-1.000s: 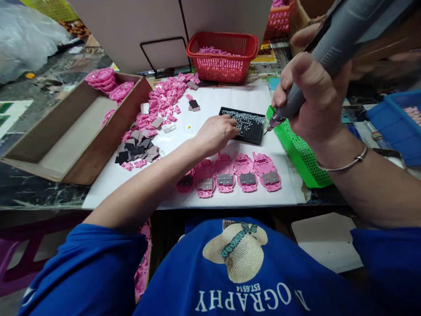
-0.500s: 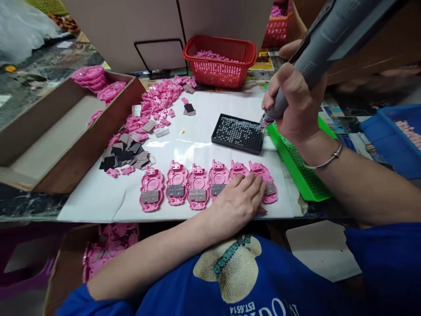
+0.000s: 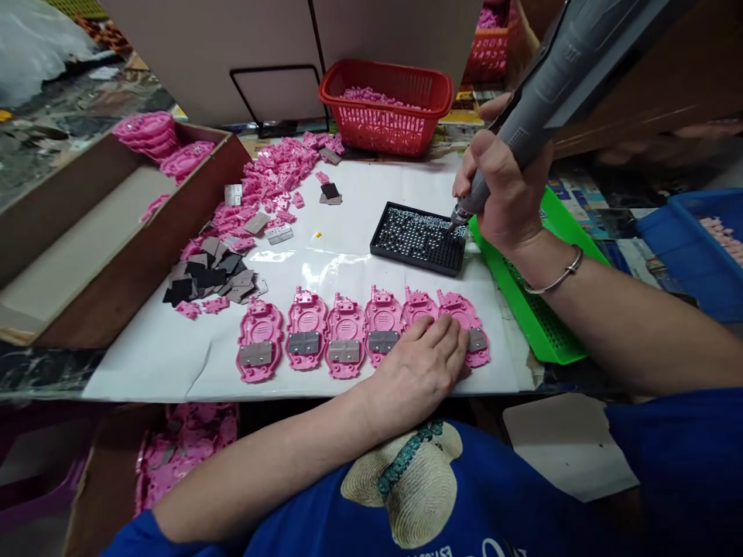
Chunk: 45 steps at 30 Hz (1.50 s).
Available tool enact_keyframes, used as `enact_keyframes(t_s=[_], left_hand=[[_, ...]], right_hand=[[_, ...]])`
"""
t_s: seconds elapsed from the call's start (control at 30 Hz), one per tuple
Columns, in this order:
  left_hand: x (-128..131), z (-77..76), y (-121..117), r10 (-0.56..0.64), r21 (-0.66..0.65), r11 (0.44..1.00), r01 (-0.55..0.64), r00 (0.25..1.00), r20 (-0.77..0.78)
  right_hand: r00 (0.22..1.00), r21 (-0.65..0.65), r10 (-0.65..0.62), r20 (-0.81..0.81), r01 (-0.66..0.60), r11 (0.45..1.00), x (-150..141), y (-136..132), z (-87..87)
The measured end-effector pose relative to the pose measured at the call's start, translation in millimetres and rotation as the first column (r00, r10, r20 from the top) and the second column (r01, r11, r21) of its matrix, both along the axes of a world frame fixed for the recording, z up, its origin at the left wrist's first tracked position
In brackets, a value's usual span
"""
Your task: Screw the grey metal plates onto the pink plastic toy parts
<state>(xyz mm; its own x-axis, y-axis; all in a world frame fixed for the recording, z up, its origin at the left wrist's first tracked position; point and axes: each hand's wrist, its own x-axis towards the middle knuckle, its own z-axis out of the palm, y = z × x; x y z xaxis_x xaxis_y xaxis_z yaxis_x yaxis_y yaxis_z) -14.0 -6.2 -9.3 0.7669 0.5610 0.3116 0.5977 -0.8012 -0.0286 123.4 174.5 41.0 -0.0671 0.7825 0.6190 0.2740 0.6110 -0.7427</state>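
My right hand [image 3: 514, 189] is wrapped round a grey electric screwdriver [image 3: 546, 97], which slants down to the left. Its bit tip is at the right part of a black tray [image 3: 415, 264] of small silver screws; whether it touches a screw is too small to tell. My left hand [image 3: 426, 363] lies flat, fingers stretched out, over the right end of a row of pink plastic shells [image 3: 306, 316], partly hiding two of them. Grey or dark rectangular plates [image 3: 344, 352] sit on the lower half of the shells whose lower part shows.
Loose pink parts [image 3: 279, 170] and a heap of grey and black plates [image 3: 214, 271] lie left. A cardboard box [image 3: 139, 232] holds pink shells. A red basket [image 3: 383, 135] stands behind, a green basket [image 3: 566, 340] and a blue bin [image 3: 690, 255] right.
The screwdriver and my right hand have shifted slightly left, the tip moving from the tray's right edge in over the screws. My left hand stays on the shells. The view has shifted slightly.
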Motion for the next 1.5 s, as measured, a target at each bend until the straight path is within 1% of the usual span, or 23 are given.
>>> enact_keyframes(t_s=[0.17,0.3,0.37,0.5,0.53,0.63,0.73,0.8,0.87,0.93,0.97,1.03,1.1,1.17,1.27,1.37,1.47,1.5], left_hand=[[0,-0.2,1,0.004,0.002,1.0,-0.004,1.0,0.029],[-2,1.2,1,-0.008,-0.003,1.0,0.008,0.999,0.031],[-2,1.2,1,-0.007,-0.001,1.0,0.008,0.999,0.031],[0,-0.4,1,-0.001,0.001,1.0,0.001,0.999,0.044],[1,-0.7,1,0.005,0.002,1.0,-0.005,0.999,0.05],[4,-0.5,2,0.029,0.004,1.0,-0.029,0.998,0.052],[6,0.0,2,0.038,0.005,0.999,-0.038,0.999,0.038],[8,-0.3,2,0.039,0.019,0.999,-0.04,0.998,0.048],[8,-1.0,2,0.039,0.039,0.998,-0.041,0.997,0.06],[9,-1.7,1,0.039,0.042,0.998,-0.042,0.997,0.06],[9,-1.9,1,0.039,0.034,0.999,-0.041,0.998,0.055],[9,-2.4,1,0.037,0.025,0.999,-0.039,0.998,0.058],[9,-3.3,1,0.037,0.032,0.999,-0.04,0.996,0.085],[9,-4.2,1,0.039,0.045,0.998,-0.044,0.993,0.109],[10,-4.8,1,0.046,0.059,0.997,-0.052,0.992,0.114],[10,-4.0,1,0.057,0.084,0.994,-0.068,0.99,0.127],[10,-3.1,1,0.053,0.101,0.993,-0.067,0.989,0.135],[10,-3.0,2,0.05,0.105,0.992,-0.065,0.989,0.137]], right_hand=[[0.998,-0.052,-0.029,-0.064,0.026,0.998,-2,3,-0.5],[0.994,-0.059,-0.001,-0.106,-0.005,0.998,-3,2,1.2],[0.996,-0.089,-0.013,-0.087,0.005,0.996,-2,0,2.8],[0.998,-0.184,-0.053,0.038,0.059,0.981,-1,-5,4.9],[0.997,-0.177,-0.06,0.037,0.066,0.982,-1,-5,5.1],[0.999,-0.129,-0.032,-0.014,0.03,0.991,-3,-4,7.0],[0.999,-0.112,-0.045,-0.018,0.043,0.993,-3,-6,15.2],[0.998,-0.084,-0.048,-0.044,0.044,0.995,-4,-12,24.2],[0.995,-0.057,-0.032,-0.09,0.027,0.998,-4,-24,33.2],[0.995,-0.099,-0.019,-0.097,0.01,0.995,-3,-40,39.6],[0.991,-0.119,-0.023,-0.131,0.007,0.993,-3,-50,41.3],[0.978,-0.165,0.032,-0.206,-0.067,0.984,-1,-70,41.7],[0.969,-0.222,0.074,-0.235,-0.128,0.967,1,-87,39.1],[0.967,-0.252,0.081,-0.242,-0.143,0.957,5,-100,35.6],[0.964,-0.244,0.091,-0.25,-0.154,0.958,8,-107,30.8],[0.943,-0.191,0.163,-0.289,-0.223,0.956,8,-104,25.5],[0.869,-0.052,0.276,-0.41,-0.324,0.945,5,-98,18.7],[0.844,-0.023,0.306,-0.441,-0.351,0.936,4,-97,16.7]])
